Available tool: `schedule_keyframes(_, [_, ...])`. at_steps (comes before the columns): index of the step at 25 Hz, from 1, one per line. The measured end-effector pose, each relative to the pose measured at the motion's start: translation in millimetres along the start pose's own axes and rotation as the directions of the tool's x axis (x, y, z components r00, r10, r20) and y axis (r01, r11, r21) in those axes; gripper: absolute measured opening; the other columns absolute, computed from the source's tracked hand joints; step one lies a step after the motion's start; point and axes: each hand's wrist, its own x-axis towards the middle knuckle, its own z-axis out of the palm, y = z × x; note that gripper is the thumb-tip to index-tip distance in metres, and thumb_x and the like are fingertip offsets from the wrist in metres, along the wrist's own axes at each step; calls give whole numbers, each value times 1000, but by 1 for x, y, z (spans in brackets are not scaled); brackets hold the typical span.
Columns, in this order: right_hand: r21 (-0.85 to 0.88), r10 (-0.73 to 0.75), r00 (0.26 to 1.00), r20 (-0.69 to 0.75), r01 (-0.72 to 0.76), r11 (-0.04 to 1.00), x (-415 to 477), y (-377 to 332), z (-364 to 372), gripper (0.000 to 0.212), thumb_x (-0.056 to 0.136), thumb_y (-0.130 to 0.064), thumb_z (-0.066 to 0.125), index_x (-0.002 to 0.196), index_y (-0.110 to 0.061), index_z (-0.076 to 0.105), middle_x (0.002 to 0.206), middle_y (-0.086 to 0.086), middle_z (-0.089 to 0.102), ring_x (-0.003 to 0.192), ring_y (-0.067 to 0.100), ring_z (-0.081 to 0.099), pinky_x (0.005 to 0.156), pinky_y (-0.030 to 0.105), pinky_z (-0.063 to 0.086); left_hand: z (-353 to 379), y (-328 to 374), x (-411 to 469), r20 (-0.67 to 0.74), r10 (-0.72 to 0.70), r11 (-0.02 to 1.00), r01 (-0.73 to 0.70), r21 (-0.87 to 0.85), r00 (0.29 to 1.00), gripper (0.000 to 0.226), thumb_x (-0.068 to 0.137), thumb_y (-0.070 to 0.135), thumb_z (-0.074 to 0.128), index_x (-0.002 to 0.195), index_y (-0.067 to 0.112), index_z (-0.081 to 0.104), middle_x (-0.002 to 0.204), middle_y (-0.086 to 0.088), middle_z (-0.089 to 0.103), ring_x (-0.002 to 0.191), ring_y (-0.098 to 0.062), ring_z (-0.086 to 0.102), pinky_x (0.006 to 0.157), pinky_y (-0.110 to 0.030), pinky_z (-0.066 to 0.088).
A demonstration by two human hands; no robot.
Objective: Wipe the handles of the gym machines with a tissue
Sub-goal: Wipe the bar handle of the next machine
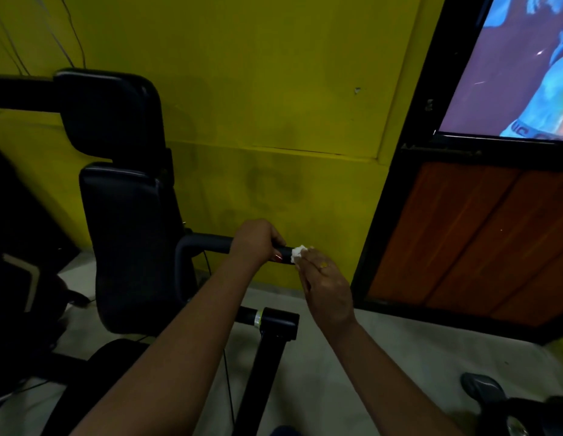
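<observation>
Left hand [256, 242] wrapped round the black handle [207, 243], fingers curled under the bar, near its free end. Right hand [325, 284] pinched a tissue [298, 253] at its fingertips and held it against the handle's end cap, just beside the left hand. The tissue was white, small and crumpled into a wad. The handle was a matte horizontal tube, bent down at its left end beside the seat pads. Count: one tissue, one handle, two hands, two black pads, upper [107, 111] and lower [132, 240].

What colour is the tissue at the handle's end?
White; the tissue shows best in the head view.
</observation>
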Motion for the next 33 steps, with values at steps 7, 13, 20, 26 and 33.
schedule_keyframes(7, [-66, 332, 916, 226, -326, 943, 43, 4, 1, 14, 87, -2, 63, 95, -9, 73, 88, 14, 68, 83, 31, 63, 60, 23, 37, -3, 1, 2, 3, -69, 996, 69, -58, 998, 34, 75, 12, 82, 108, 16, 75, 110, -3, 72, 99, -16, 65, 85, -28, 51])
schedule_keyframes(13, [-61, 205, 946, 252, -196, 979, 36, 2, -9, 31, 82, 6, 59, 109, -5, 70, 102, 15, 70, 95, 31, 64, 67, 28, 50, 3, -1, -1, -38, -73, 988, 67, -138, 997, 33, 76, 11, 81, 109, 13, 75, 111, -7, 72, 101, -19, 65, 87, -29, 51])
schedule_keyframes(20, [342, 616, 253, 746, -939, -28, 56, 23, -11, 28, 100, 4, 41, 122, 8, 57, 109, 17, 67, 96, 33, 65, 72, 36, 51, 10, -4, -5, -95, -70, 976, 48, -212, 993, 33, 77, 7, 79, 110, 8, 74, 112, -11, 71, 104, -23, 64, 94, -34, 49])
schedule_keyframes(26, [527, 557, -2, 831, -320, -788, 22, -25, 3, 38, 102, 7, 26, 136, 9, 41, 138, 24, 47, 125, 34, 51, 96, 29, 47, 10, -2, -4, -84, -89, 975, 69, -211, 993, 32, 79, 7, 78, 111, 8, 73, 112, -11, 71, 104, -22, 65, 94, -34, 50])
schedule_keyframes(33, [672, 869, 138, 475, -694, -257, 14, -22, 1, 33, 92, 2, 58, 125, -4, 59, 116, 10, 64, 89, 17, 63, 77, 28, 52, 9, -2, -5, -79, -90, 977, 73, -201, 993, 34, 77, 9, 79, 111, 9, 74, 112, -11, 71, 104, -21, 65, 89, -29, 50])
